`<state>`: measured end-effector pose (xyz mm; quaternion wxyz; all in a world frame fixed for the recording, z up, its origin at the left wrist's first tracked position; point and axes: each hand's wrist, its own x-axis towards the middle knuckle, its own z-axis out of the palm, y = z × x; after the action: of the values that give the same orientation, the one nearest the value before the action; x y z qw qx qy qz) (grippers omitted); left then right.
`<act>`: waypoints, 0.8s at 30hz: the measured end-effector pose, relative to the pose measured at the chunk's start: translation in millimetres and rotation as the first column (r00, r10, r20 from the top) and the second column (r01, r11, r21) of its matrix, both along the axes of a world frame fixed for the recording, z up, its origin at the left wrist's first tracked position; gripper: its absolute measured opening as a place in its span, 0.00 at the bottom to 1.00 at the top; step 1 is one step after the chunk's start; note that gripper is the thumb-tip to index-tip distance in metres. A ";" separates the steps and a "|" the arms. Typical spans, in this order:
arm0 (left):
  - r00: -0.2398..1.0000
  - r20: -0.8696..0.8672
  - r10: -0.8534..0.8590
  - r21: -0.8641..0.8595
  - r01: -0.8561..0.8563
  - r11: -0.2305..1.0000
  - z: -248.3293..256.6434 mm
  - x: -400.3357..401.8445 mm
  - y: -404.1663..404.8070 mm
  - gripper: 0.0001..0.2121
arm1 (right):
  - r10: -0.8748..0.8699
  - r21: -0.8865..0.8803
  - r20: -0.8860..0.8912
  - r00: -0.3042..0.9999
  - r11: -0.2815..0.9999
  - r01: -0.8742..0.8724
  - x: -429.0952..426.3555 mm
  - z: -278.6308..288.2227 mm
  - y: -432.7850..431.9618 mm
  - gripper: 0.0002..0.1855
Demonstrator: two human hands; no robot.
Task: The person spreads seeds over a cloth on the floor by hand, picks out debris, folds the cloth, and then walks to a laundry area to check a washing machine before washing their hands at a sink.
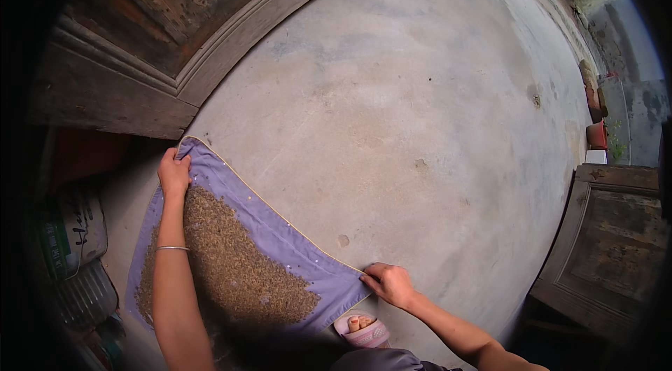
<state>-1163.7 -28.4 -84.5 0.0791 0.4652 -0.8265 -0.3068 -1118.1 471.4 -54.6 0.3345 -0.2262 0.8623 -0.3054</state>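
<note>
A purple cloth (252, 213) with a yellow piped edge lies at the lower left of the head view, its far edge pulled taut between two corners. Spread over it is a heap of small brown dried grains or seeds (236, 261); the exact kind cannot be told. My left hand (175, 169) pinches the far left corner, beside the foot of a wooden door. The right corner is gripped by my right hand (387, 283), just above a slippered foot. My left forearm, with a silver bangle, hides part of the heap.
An old wooden door panel (210, 45) stands at the upper left, another (604, 245) at the right. Along the left edge are a sack (84, 229) bearing writing and a ribbed clear plastic container (86, 295). A pink slipper (367, 333) is near the cloth; a plant pot (596, 135) stands far right.
</note>
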 end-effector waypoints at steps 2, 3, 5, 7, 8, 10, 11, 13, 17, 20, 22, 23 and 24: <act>0.998 0.039 -0.054 -0.101 0.058 0.993 2.1 -11.4 -3.8 0.04 | -0.006 -0.007 0.002 1.000 1.000 0.006 -6.6 2.8 1.9 0.09; 0.997 0.020 -0.081 -0.164 0.083 0.983 4.3 -19.1 -0.8 0.03 | -0.006 -0.011 0.002 1.000 1.000 0.006 -10.7 2.8 3.4 0.09; 1.000 -0.016 -0.019 -0.047 0.018 0.999 8.3 -33.5 4.4 0.03 | -0.007 -0.062 -0.083 0.997 0.998 0.002 -21.3 -0.3 12.3 0.07; 0.997 -0.077 0.000 0.011 0.000 1.000 9.3 -37.0 4.9 0.03 | -0.016 -0.074 -0.166 0.986 0.997 0.004 -34.8 3.6 16.0 0.06; 0.992 -0.124 -0.020 0.010 0.022 1.000 7.4 -37.6 2.9 0.03 | -0.023 -0.095 -0.197 0.980 0.995 0.005 -43.1 5.6 17.8 0.05; 0.983 -0.159 -0.089 0.028 0.094 0.995 8.6 -47.9 5.8 0.05 | -0.043 -0.106 -0.256 0.966 0.994 0.017 -62.4 5.8 26.4 0.05; 0.975 -0.185 -0.126 0.016 0.131 0.991 8.5 -57.1 10.0 0.05 | -0.053 -0.110 -0.284 0.957 0.994 0.023 -72.1 5.3 31.6 0.05; 0.951 -0.240 -0.192 -0.016 0.194 0.981 14.7 -84.7 26.0 0.05 | -0.061 -0.080 -0.360 0.931 0.996 0.034 -94.4 5.7 42.2 0.05; 0.911 -0.301 -0.283 -0.038 0.285 0.958 24.7 -142.5 55.4 0.06 | -0.075 -0.031 -0.518 0.852 0.997 0.069 -149.6 12.6 63.9 0.05; 0.857 -0.355 -0.375 -0.049 0.383 0.922 27.6 -185.6 79.0 0.09 | -0.142 -0.058 -0.625 0.767 0.989 0.136 -193.9 14.5 81.5 0.07; 0.821 -0.401 -0.406 -0.028 0.433 0.901 30.9 -210.6 98.4 0.10 | -0.216 -0.128 -0.702 0.678 0.976 0.179 -222.5 11.9 94.6 0.07; 0.800 -0.431 -0.416 -0.007 0.459 0.889 32.1 -222.2 108.8 0.11 | -0.269 -0.171 -0.718 0.642 0.962 0.212 -235.2 9.4 102.2 0.07; 0.781 -0.457 -0.425 0.006 0.480 0.877 36.6 -232.0 114.0 0.12 | -0.332 -0.217 -0.679 0.655 0.943 0.253 -247.9 7.0 110.3 0.06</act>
<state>-1395.7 85.6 -47.9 0.1600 0.1747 -0.8535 -0.4641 -1366.0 581.6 -47.6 -0.0871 -0.2006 0.9320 -0.2889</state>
